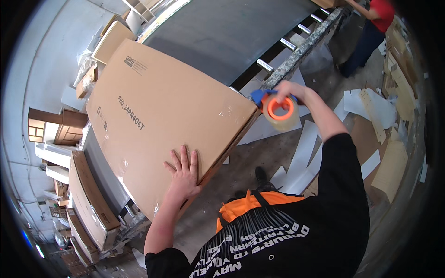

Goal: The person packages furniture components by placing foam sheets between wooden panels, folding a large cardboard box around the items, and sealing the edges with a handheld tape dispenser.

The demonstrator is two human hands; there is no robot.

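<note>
A large flat cardboard box [167, 97] lies on the conveyor in front of me, printed on top, with bits of clear tape shining at its edges. My left hand [183, 172] rests on the box top by the near edge, fingers spread flat. At the box's right corner, my right hand [288, 91] grips a tape dispenser [257, 97] with a blue body. A roll of clear tape on an orange core [281, 111] hangs from it below my fingers. The dispenser's blue end is at the corner; whether it touches the cardboard I cannot tell.
Beyond the box runs a dark conveyor belt [222, 37] with metal rollers [288, 44] along its right side. White and brown cardboard scraps [306, 153] litter the floor at right. A co-worker in red [381, 16] stands far right. More boxes [90, 199] lean at left.
</note>
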